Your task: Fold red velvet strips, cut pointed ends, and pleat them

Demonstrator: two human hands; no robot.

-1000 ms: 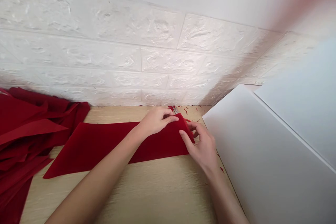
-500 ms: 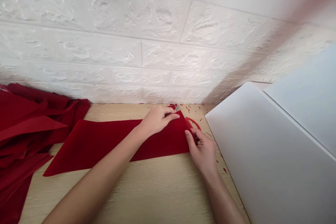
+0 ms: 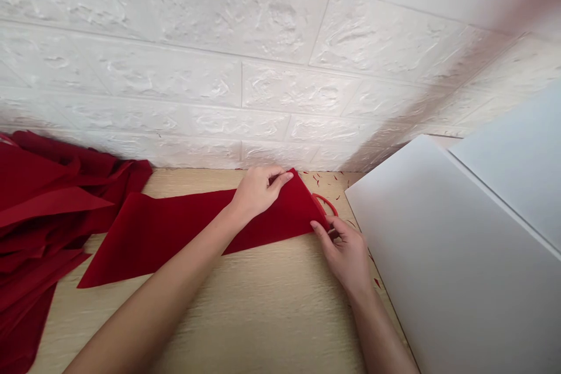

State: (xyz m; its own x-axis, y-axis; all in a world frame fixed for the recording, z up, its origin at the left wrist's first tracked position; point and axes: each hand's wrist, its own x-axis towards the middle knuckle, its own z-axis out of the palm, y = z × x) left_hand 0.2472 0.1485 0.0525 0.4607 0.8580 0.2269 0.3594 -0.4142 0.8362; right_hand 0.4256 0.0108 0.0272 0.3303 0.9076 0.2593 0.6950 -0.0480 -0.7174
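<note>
A long strip of dark red fabric (image 3: pixel 175 225) lies slantwise over the light wooden surface (image 3: pixel 263 310). My left hand (image 3: pixel 258 190) pinches its far right corner close to the wall. At the near right corner, my right hand (image 3: pixel 344 248) grips the fabric edge between thumb and fingers. The right end runs straight between both hands. Just beyond that end shows the orange-red handle of a pair of scissors (image 3: pixel 326 203); the blades are hidden behind the fabric.
A heap of red fabric pieces (image 3: pixel 48 216) fills the left side. White brick-patterned wall (image 3: pixel 263 87) rises at the back. On the right stands a white box-like panel (image 3: pixel 438 234), with small red scraps (image 3: pixel 377 283) scattered along its edge.
The right end of the fabric has shifted toward the wall with my left hand, covering the scissor blades that showed before. My right hand still holds the near corner. The view has shifted slightly.
</note>
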